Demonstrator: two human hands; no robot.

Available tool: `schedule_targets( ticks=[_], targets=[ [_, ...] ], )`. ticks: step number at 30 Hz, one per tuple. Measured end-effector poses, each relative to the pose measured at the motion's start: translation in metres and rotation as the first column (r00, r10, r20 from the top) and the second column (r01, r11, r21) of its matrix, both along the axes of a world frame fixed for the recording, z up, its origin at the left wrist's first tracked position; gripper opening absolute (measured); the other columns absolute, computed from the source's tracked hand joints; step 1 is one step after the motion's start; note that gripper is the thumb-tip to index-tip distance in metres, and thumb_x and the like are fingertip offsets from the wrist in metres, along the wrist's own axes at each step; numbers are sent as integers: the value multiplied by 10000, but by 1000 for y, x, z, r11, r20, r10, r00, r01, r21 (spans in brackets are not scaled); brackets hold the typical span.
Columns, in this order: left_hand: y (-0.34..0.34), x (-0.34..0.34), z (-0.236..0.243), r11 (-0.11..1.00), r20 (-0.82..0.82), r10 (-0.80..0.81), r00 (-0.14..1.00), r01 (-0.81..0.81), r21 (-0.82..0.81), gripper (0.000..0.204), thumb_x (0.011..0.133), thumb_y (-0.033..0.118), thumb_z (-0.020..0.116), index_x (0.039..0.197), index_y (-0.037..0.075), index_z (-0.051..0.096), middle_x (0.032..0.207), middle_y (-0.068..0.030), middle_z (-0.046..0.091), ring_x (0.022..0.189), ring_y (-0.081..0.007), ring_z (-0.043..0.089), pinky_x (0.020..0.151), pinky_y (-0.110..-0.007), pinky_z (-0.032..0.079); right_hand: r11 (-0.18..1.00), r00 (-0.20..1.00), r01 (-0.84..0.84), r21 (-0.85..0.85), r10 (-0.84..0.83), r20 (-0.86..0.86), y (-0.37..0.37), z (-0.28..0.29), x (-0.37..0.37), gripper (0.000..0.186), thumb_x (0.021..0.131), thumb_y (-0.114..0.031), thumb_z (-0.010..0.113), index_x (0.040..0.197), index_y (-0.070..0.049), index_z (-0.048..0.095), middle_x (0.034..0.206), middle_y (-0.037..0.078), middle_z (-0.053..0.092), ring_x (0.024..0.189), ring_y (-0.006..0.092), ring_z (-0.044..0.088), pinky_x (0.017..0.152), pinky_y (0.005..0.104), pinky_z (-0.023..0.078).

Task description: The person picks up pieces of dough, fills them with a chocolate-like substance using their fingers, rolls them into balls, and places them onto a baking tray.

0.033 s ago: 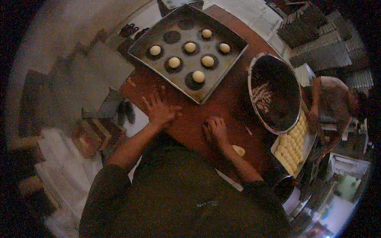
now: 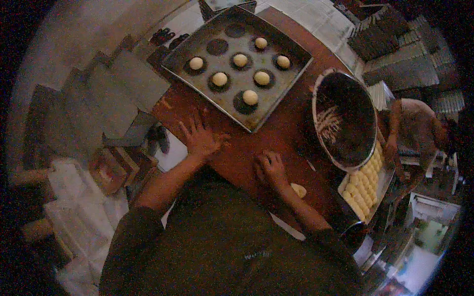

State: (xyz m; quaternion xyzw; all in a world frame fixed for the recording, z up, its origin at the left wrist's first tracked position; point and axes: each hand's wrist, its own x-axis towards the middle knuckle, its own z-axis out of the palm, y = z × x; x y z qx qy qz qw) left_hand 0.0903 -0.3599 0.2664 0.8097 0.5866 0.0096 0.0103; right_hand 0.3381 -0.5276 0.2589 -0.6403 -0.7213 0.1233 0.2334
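Left hand (image 2: 201, 138) lies flat on the bench (image 2: 276, 135), fingers spread wide, holding nothing. Right hand (image 2: 270, 166) is cupped, fingers curled down on the bench; whether dough sits under it cannot be told. One dough piece (image 2: 298, 190) lies just right of that wrist. Far tray (image 2: 183, 59) carries seven balls (image 2: 250, 97); several dark spots stand unfilled. Right tray (image 2: 344, 183) holds many pieces beside a dark bowl (image 2: 345, 118).

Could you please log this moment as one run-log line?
left hand: flat on table, fingers spread | right hand: cupped on table, contents hidden | baking tray: seven dough balls | dough piece: beside right wrist
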Motion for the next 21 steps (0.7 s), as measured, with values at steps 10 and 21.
schedule_targets(
  ticks=[10,21],
  targets=[
    [-6,-1,15,998,233,44,971,-32,-53,1145,847,830,462,1619,10,254,1651,-316,206,1440,-497,343,1154,-787,45,998,860,-33,-62,-3,-511,223,152,-25,398,809,-176,827,1156,-30,695,1081,133,714,1004,263,686,897,378,540],
    [-26,37,-41,987,255,-74,964,35,154,1122,847,878,406,1631,86,271,1669,-293,196,1422,-495,393,1152,-797,67,910,967,240,338,-193,-167,421,1,-24,481,835,-401,811,1109,-17,717,1155,200,698,1040,395,671,904,476,535]
  ],
)
